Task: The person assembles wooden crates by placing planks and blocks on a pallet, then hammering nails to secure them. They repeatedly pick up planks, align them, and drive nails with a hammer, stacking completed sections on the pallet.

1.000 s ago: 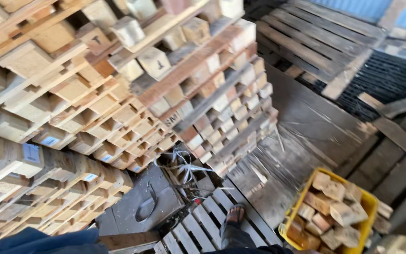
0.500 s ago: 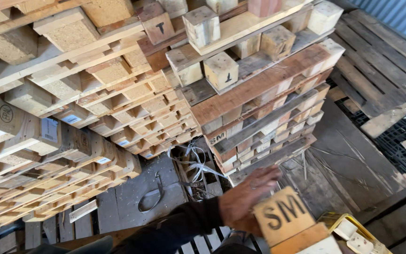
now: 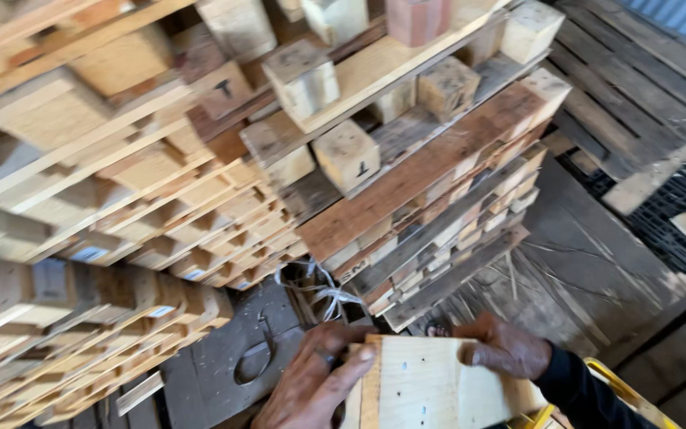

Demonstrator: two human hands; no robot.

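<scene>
A yellow crate (image 3: 625,389) shows only its rim at the bottom right corner of the view, and its contents are hidden behind a dark sleeve. Just left of it, a person holds a pale wooden board (image 3: 430,385) low in the frame with both hands: the left hand (image 3: 311,381) clasps the board's left edge, thumb laid across its face, while the right hand (image 3: 502,348) curls over the top right corner. The board lies flat-faced toward the camera, marked by small dark nail holes. Directly above it, tall stacks of wooden pallets (image 3: 406,183) lean across most of the frame, their blocks and slats crowding the space ahead of the hands. A tangle of white strapping (image 3: 323,290) hangs at the foot of the stacks, beside a dark metal sheet (image 3: 224,365) on the floor. Weathered grey pallets (image 3: 629,87) lie at right.
</scene>
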